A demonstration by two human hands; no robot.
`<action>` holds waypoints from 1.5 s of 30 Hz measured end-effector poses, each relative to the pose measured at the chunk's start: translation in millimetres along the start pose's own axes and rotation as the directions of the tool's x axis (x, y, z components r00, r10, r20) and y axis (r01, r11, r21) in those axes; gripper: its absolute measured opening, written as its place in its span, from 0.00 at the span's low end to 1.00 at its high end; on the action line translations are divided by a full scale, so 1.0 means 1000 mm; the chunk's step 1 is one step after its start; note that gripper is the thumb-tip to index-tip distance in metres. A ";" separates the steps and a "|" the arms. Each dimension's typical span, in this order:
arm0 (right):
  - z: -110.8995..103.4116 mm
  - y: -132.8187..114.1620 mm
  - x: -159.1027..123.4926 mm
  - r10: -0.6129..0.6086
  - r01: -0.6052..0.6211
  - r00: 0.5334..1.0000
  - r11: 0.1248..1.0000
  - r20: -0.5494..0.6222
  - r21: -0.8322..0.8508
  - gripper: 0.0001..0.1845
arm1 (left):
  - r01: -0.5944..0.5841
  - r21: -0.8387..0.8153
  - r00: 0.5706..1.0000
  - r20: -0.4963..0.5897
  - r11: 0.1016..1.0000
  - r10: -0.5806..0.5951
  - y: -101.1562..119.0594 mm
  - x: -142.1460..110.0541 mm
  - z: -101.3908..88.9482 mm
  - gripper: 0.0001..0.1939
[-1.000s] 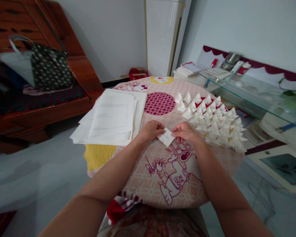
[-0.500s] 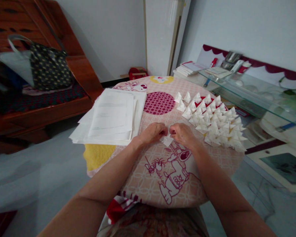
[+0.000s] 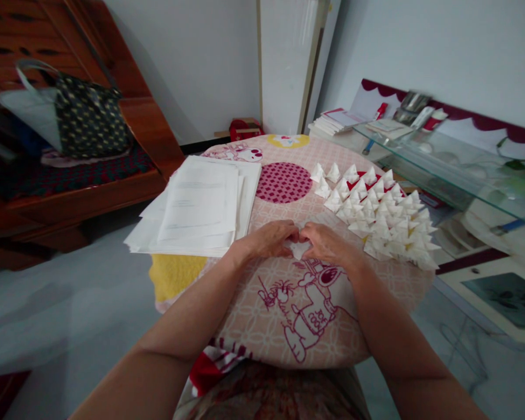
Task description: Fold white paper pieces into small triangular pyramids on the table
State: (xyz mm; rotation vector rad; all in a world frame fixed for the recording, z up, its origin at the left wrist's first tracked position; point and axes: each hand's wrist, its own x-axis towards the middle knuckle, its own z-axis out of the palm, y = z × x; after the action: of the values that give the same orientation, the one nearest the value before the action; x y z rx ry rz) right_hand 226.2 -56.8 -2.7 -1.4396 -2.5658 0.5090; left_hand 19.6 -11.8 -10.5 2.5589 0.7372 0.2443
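My left hand [image 3: 271, 239] and my right hand [image 3: 326, 243] meet at the middle of a round table with a pink cartoon cloth [image 3: 297, 315]. Both press down, fingers together, on a small folded white paper piece [image 3: 298, 249], of which only a tip shows between them. Several folded white paper triangles [image 3: 378, 213] lie in rows just right of my right hand. A stack of white paper sheets [image 3: 199, 207] lies to the left of my left hand.
A glass shelf unit [image 3: 455, 169] with books and small items stands at the right. A wooden bench [image 3: 70, 186] with a dotted dark bag [image 3: 87, 119] is at the left. Grey floor surrounds the table.
My hands have drawn together over the paper piece, folding it smaller; a second ago it lay wider and flat between my fingertips.
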 end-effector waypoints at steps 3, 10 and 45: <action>0.001 -0.002 -0.003 -0.018 0.018 1.000 1.000 0.010 -0.013 0.14 | -0.016 0.004 1.000 0.013 1.000 0.016 0.003 -0.002 -0.002 0.17; -0.003 0.002 -0.002 -0.069 0.070 0.996 0.997 0.056 -0.029 0.11 | -0.013 0.079 1.000 0.013 0.997 0.012 0.002 -0.003 -0.004 0.13; -0.003 0.007 0.007 0.028 -0.026 0.999 0.998 -0.037 0.065 0.10 | 0.116 0.170 0.991 -0.083 0.979 -0.104 0.014 -0.002 -0.006 0.07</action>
State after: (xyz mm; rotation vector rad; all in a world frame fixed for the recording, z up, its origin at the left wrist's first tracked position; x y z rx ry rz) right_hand 228.9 -46.9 -2.7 -1.4504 -2.4807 0.5578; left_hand 22.5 -21.4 1.9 2.6737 0.9639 0.2487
